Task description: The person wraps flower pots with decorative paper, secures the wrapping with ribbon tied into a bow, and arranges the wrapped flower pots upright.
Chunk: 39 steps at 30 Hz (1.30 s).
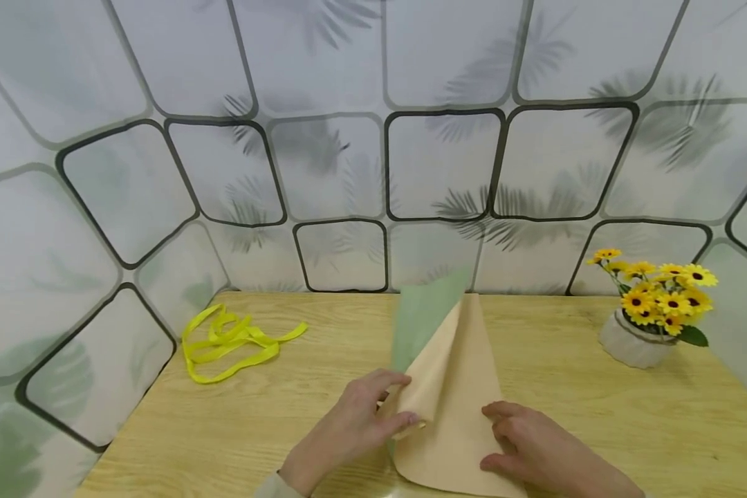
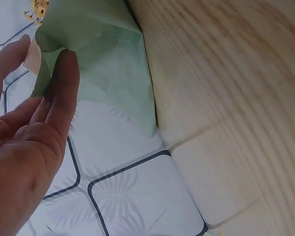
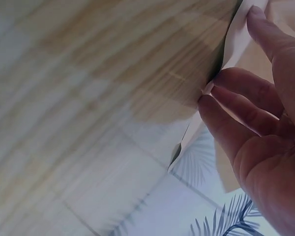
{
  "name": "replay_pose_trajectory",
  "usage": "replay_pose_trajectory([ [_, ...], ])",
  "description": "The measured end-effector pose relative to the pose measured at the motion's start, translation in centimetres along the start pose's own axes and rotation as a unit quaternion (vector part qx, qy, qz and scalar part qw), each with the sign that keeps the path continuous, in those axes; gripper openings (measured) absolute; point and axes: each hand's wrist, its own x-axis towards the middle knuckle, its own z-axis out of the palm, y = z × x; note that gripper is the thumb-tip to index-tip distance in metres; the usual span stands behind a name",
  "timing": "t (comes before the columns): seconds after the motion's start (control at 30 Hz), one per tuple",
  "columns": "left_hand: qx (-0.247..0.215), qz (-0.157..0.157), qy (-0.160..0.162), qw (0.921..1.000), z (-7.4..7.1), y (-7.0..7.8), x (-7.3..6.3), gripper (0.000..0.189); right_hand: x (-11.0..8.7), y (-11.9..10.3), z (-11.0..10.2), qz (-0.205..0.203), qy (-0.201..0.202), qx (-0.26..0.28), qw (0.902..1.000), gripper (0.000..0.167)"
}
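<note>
A paper sheet, peach on one face and pale green on the other, lies lengthwise on the table. Its left side is rolled up into a loose cone-like flap, and a green part shows behind it. With thumb and fingers, my left hand pinches the lower end of that flap; the left wrist view shows the green face over the fingers. At the sheet's right edge, my right hand touches the paper with its fingertips and thumb, fingers relaxed and spread apart.
A crumpled yellow ribbon lies at the back left of the wooden table. On the right stands a white pot of yellow artificial-looking flowers. A patterned wall covering borders the table's back and left sides.
</note>
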Motion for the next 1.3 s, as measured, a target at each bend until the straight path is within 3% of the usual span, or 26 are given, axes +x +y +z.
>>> replay_pose_trajectory([
  [0.17,-0.047,-0.053,0.009,0.9974,0.1,0.2,-1.1,0.043,-0.5,0.6,0.2,0.007,-0.026,0.007,0.9996,0.037],
  [0.33,-0.103,-0.123,-0.002,0.9871,0.1,0.4,-2.4,0.043,-1.1,1.2,0.6,-0.008,-0.027,0.018,0.9994,0.040],
  [0.4,-0.125,-0.135,0.003,0.9830,0.1,0.3,-2.6,0.044,-1.3,1.4,0.6,-0.006,-0.026,0.026,0.9993,0.040],
  [0.5,-0.134,-0.124,0.019,0.9831,-0.2,0.0,-2.8,0.046,-1.4,1.6,0.3,0.009,-0.030,0.036,0.9989,0.041],
  [0.63,-0.082,-0.090,0.045,0.9915,-0.9,-0.5,-3.1,0.046,-1.7,2.0,0.0,0.015,-0.025,0.030,0.9991,0.041],
  [0.7,-0.079,-0.088,0.049,0.9918,-1.4,-0.6,-3.2,0.042,-1.9,2.1,-0.2,0.018,-0.023,0.029,0.9992,0.039],
  [0.9,-0.109,-0.136,0.047,0.9836,-2.7,-0.9,-3.8,0.037,-2.0,2.5,-0.9,0.048,-0.039,0.045,0.9971,0.036],
  [1.3,-0.025,-0.193,0.075,0.9781,-4.0,-1.7,-4.8,0.041,-2.3,3.6,-1.3,0.065,-0.058,0.065,0.9941,0.033],
])
